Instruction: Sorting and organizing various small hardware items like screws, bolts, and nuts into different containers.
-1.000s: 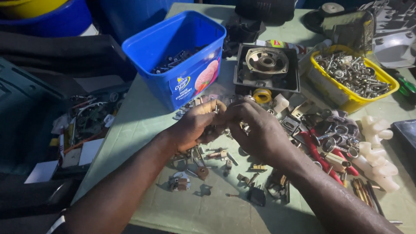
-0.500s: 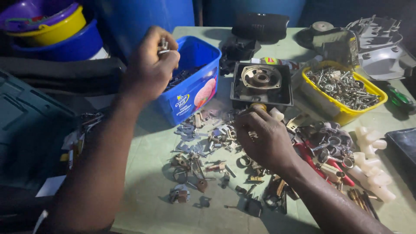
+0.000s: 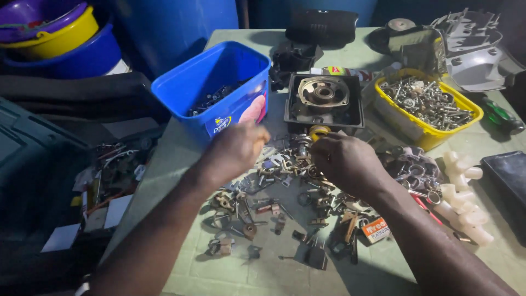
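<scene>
Here, your left hand (image 3: 236,149) hovers just in front of the blue tub (image 3: 216,90), over the near edge of the heap of small metal parts (image 3: 274,189). Its fingers are curled loosely downward; motion blur hides the fingertips, so you cannot tell whether they pinch anything.

Your right hand (image 3: 342,161) rests on the same heap, to the right of the blue tub and just in front of the black square housing (image 3: 324,101). Its fingers are bent and drawn together around a small metal piece (image 3: 302,147) at the fingertips, close to a yellow ring (image 3: 318,131) that lies against the housing's front edge.

The blue tub stands upright on the pale green tabletop (image 3: 263,274) and holds dark screws and bolts at its bottom. To the right of it, beyond the black housing, sits the yellow tray (image 3: 433,134) filled with silver bolts and nuts. Further right from the tub, nearer to you than the tray, white plastic fittings (image 3: 463,200) lie in a row. Stacked plastic bowls (image 3: 49,33) sit well to the left of the tub, off the table.
</scene>
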